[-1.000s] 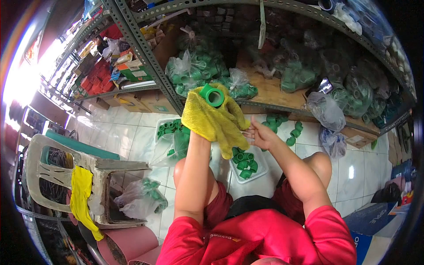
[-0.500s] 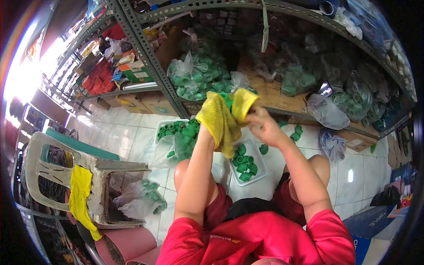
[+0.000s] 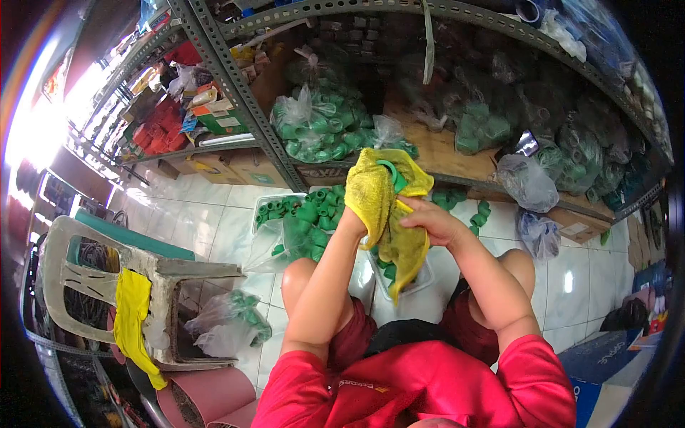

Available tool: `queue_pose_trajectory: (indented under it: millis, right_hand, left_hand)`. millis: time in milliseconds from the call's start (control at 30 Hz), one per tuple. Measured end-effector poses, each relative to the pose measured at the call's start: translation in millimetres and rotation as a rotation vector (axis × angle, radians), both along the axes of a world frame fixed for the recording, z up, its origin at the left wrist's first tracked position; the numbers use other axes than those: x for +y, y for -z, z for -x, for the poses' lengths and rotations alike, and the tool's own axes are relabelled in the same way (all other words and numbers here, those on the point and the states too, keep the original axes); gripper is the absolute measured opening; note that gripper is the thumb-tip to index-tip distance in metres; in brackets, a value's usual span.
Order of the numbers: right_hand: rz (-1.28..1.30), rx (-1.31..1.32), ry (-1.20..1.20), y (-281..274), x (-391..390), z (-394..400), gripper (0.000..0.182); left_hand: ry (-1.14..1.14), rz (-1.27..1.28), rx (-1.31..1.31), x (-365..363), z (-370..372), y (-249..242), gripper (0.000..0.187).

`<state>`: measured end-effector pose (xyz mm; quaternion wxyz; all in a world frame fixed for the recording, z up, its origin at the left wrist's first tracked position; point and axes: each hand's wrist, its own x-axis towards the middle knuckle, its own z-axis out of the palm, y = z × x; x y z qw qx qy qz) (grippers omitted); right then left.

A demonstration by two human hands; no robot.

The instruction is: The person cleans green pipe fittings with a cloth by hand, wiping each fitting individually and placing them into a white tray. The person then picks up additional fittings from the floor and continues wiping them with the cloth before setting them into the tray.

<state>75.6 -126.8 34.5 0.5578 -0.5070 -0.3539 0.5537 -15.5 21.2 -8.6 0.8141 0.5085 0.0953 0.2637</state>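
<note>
While the left hand [image 3: 352, 219] sits inside the yellow cloth [image 3: 371, 192], its fingers hidden so their grip cannot be told, the right hand [image 3: 434, 222] is clamped on the hanging folds. The green fitting [image 3: 398, 183] shows between the folds, up off the floor [image 3: 564, 285]. Good handling seems to call for steady support and snug, even cloth contact around its rim.

Tight fwd & L, room R
Flr [image 3: 567, 285] R of R knee [image 3: 515, 271] passable; low shelf [image 3: 442, 151] bars fwd, chair [image 3: 160, 285] bars L, hanging cloth [image 3: 371, 191] part-covers tray [image 3: 425, 277] btwn knees.
</note>
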Motion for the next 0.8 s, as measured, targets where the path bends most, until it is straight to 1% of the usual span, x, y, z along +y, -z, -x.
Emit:
queue_pose_trajectory:
  millis: [33, 67, 100, 167, 200, 233, 267, 300, 333, 367, 400, 433, 467, 500, 533, 567, 600, 633, 667, 700, 767, 800]
  right_hand:
    - [0.017, 0.156, 0.015, 0, -2, 0, 0.072]
    - [-0.052, -0.232, -0.028, 9, 3, -2, 0.070]
    - [-0.042, -0.231, -0.033, 3, 4, 2, 0.070]
    - [0.365, -1.122, -0.211, -14, 11, 12, 0.055]
    - [0.355, -1.249, -0.169, 9, 11, 10, 0.043]
    - [0.358, -1.244, -0.169, 28, 14, 10, 0.043]
    - [0.315, -1.237, -0.054, 44, 17, 10, 0.041]
    - [0.272, -1.228, 0.062, 41, 19, 14, 0.038]
    - [0.201, -1.081, 0.047, 35, 19, 14, 0.039]
    - [0.199, -1.085, 0.048, 28, 19, 12, 0.039]
    - [0.117, -0.815, 0.035, 24, 19, 11, 0.040]
    - [0.039, -0.543, 0.023, 23, 19, 9, 0.040]
    - [0.011, -0.095, 0.062, 24, 22, 9, 0.041]
    - [0.012, -0.093, 0.062, 22, 19, 5, 0.041]
    - [-0.085, 0.319, 0.042, 18, 16, -2, 0.040]
    - [-0.183, 0.729, 0.018, 9, 13, -7, 0.040]
    - [-0.164, 0.833, 0.007, 8, 9, -12, 0.039]
    - [-0.165, 0.833, 0.005, 6, 9, -14, 0.039]
    - [-0.186, 0.801, 0.005, 5, 8, -14, 0.039]
    - [-0.209, 0.767, 0.006, 5, 7, -15, 0.038]
    - [-0.217, 0.745, 0.014, -2, 4, -16, 0.040]
    - [-0.292, 0.651, 0.077, -11, 1, -16, 0.041]
  left_hand:
    - [-0.065, -0.178, 0.028, 1, -3, 5, 0.032]
    - [0.050, 0.068, -0.011, 5, 0, 1, 0.029]
    - [0.047, 0.077, -0.010, 1, -6, -16, 0.029]
    - [-0.096, -1.551, 0.996, -3, -24, -48, 0.025]
    - [-0.136, -1.775, 0.864, -5, -25, -35, 0.019]
    - [-0.405, -1.885, 0.563, 6, -27, 15, 0.021]
    - [-0.343, -1.814, 0.619, -1, -24, -2, 0.021]
    - [-0.283, -1.743, 0.673, -6, -21, -21, 0.020]
    - [-0.284, -1.744, 0.670, -3, -21, -22, 0.020]
    - [-0.265, -1.716, 0.605, 2, -22, -25, 0.019]
    - [-0.243, -1.686, 0.543, 4, -22, -27, 0.019]
    - [-0.242, -1.686, 0.546, 4, -20, -28, 0.019]
    - [-0.130, -0.917, 0.351, 0, -16, -32, 0.020]
    - [-0.021, -0.151, 0.142, -4, -12, -35, 0.022]
    - [0.052, 0.016, 0.009, -8, -4, -32, 0.030]
    - [0.052, 0.012, 0.003, -8, -6, -36, 0.030]
    - [0.055, -0.033, -0.003, -8, -6, -42, 0.032]
    - [0.059, -0.077, -0.004, -9, -5, -44, 0.034]
    - [0.175, 0.148, -0.045, -4, -1, -38, 0.036]
    - [0.175, 0.146, -0.043, -2, 0, -31, 0.036]
    - [0.215, -0.003, -0.001, 5, 0, -23, 0.039]
    - [0.080, -0.548, -0.012, 8, -2, -21, 0.041]
